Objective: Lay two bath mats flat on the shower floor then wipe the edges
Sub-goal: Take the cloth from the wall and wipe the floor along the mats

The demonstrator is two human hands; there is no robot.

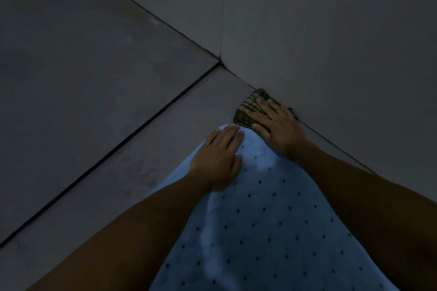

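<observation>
Both your hands are flat at the far end of the blue mat.

Your left hand (pixel 218 157) presses the bath mat (pixel 260 227), fingers straight; your right hand (pixel 277 129), fingers spread, presses a striped cloth (pixel 248 107) just beyond the mat's end, against the wall (pixel 331 42).

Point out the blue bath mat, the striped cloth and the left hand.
blue bath mat (pixel 267 227): head view, on its dotted middle.
striped cloth (pixel 251 101): head view, on the bare striped part beyond the fingers.
left hand (pixel 218 157): head view, on the back of the hand.
</observation>
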